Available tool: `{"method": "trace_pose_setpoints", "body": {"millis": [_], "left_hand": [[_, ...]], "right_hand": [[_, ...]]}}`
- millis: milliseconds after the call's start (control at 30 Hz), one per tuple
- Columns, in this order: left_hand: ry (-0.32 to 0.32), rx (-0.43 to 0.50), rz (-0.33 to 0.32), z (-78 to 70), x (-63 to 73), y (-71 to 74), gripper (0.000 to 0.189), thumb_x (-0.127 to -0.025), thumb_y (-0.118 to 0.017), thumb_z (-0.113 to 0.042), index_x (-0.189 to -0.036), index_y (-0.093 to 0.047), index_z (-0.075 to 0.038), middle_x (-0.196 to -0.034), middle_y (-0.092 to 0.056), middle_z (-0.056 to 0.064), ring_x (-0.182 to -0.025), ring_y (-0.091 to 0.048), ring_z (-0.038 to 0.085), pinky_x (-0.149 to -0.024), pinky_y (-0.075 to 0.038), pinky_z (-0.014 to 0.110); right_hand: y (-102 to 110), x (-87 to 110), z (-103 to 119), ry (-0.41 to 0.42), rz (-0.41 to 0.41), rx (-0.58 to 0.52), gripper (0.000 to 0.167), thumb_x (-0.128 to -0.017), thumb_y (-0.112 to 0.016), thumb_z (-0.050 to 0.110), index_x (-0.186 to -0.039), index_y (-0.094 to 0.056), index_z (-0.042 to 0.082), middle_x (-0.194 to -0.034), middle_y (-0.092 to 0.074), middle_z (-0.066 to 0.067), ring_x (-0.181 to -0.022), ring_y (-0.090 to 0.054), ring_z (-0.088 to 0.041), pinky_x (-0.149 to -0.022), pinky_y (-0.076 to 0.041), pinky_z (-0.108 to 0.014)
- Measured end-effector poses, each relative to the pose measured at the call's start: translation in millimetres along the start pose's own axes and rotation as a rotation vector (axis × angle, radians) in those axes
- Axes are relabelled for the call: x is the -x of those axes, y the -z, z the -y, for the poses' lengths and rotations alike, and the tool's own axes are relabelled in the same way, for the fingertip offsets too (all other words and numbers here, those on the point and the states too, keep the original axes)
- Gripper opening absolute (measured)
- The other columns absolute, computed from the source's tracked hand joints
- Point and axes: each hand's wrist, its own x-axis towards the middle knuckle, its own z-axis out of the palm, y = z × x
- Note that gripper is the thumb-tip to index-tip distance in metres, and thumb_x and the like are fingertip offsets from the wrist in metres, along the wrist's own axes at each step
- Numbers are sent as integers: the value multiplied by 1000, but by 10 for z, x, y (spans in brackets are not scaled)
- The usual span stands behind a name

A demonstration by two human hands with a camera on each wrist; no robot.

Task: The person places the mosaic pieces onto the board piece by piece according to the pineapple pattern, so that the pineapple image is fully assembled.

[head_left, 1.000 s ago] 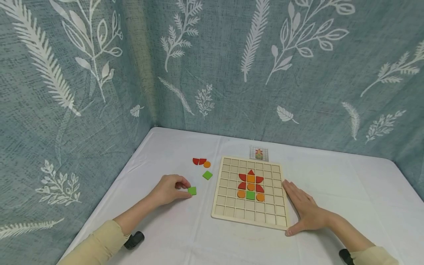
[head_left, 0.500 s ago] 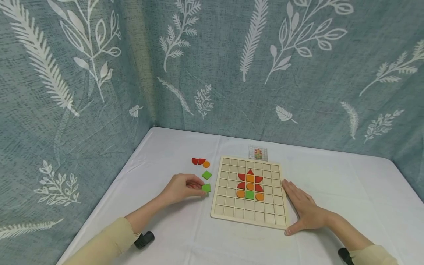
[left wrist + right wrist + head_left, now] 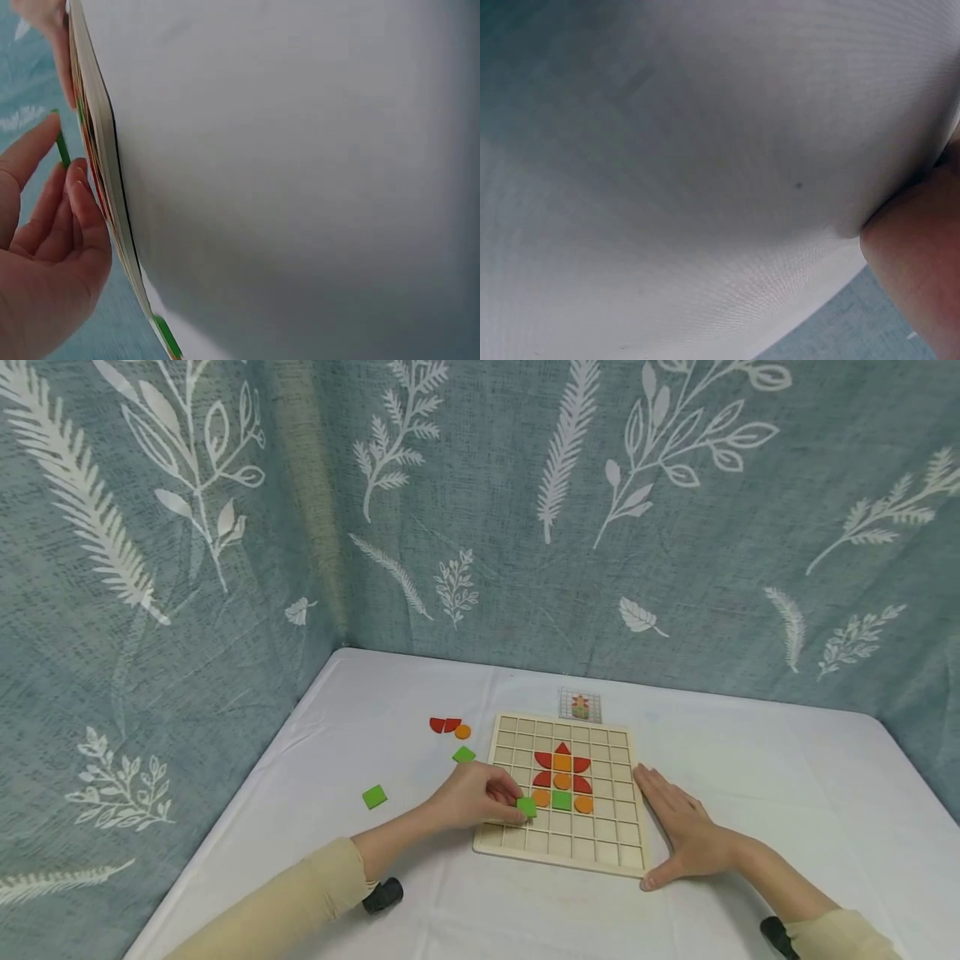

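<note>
Since the green square [image 3: 527, 807] is pinched by its edge between thumb and fingertips of the left hand [image 3: 472, 800], much of its face shows and the side away from the palm is free; probably held that way so it can go down flat. It's at the left part of the board [image 3: 607, 832], just left of an orange disc [image 3: 542, 797] in the head view. Left wrist view has it edge-on with a thin gap to the board, so reads as lifted; can't tell the exact cell under it. Right hand [image 3: 693, 842] grips nothing: fingers straight along the board's right edge, thumb at the near right corner, likely a brace against sliding. Laid pieces run up the middle, red triangle [image 3: 562, 748] at the far tip; cell ridges should stop them drifting. Picture card [image 3: 580, 705] lies just past the board's far edge, presumably for reading without a reach. Loose parts are all on the left hand's side, which suits picking with it: one green tile [image 3: 464, 754] just beyond the knuckles, two red wedges [image 3: 452, 725] and a spare disc [image 3: 462, 732] past that, another green tile [image 3: 375, 797] further left. Room: near rows of the board give the left hand slack, but its forearm passes between the loose tiles and the bench's [image 3: 810, 793] near side. White cloth runs wide from the right hand to the right edge. Curtain [image 3: 480, 477] hangs behind the far edge, so the hard limit is there.
</note>
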Motion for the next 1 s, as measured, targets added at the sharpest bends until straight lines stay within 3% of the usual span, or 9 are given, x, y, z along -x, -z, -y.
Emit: {"method": "trace_pose_setpoints", "body": {"millis": [233,400,567,767,1000], "left_hand": [[-14,-68,27,-107,-72,-123,16,-76,-84,-13,-87,-74,-8,-68,-60,-9,-64,-54,5,-61,-47,20],[1,-46,30,-134,-84,-156,14,-78,-83,-11,-90,-76,-6,-68,-61,-8,-65,-54,5,-60,-46,20],[14,-56,31,-146,-71,-164,17,-80,-80,-11,-95,-78,-4,-74,-67,-7,-68,-55,4,-60,-46,19],[-13,-75,31,-130,-34,-162,16,-82,-78,-10,-97,-78,-4,-87,-72,0,-76,-59,5,-64,-49,20],[9,-23,10,-58,44,-72,18,-84,-77,-12,-101,-78,-6,-84,-71,-6,-76,-58,6,-66,-49,21]], "right_hand": [[16,-11,24,5,-1,2,143,-59,-86,58,-155,6,6,-160,1,-23,-146,2,-42,-107,-8,-65],[35,-13,34,1,-1,4,143,-59,-87,58,-155,5,5,-160,1,-23,-145,2,-42,-107,-7,-65],[46,-9,42,-9,-2,9,144,-58,-86,59,-155,5,5,-160,1,-23,-146,1,-41,-107,-8,-65],[27,-8,26,-6,-4,6,144,-58,-87,58,-155,5,6,-160,1,-23,-146,1,-42,-106,-8,-65],[7,1,27,-5,-2,0,144,-58,-87,58,-155,6,6,-160,1,-23,-145,1,-42,-106,-8,-65]]}}
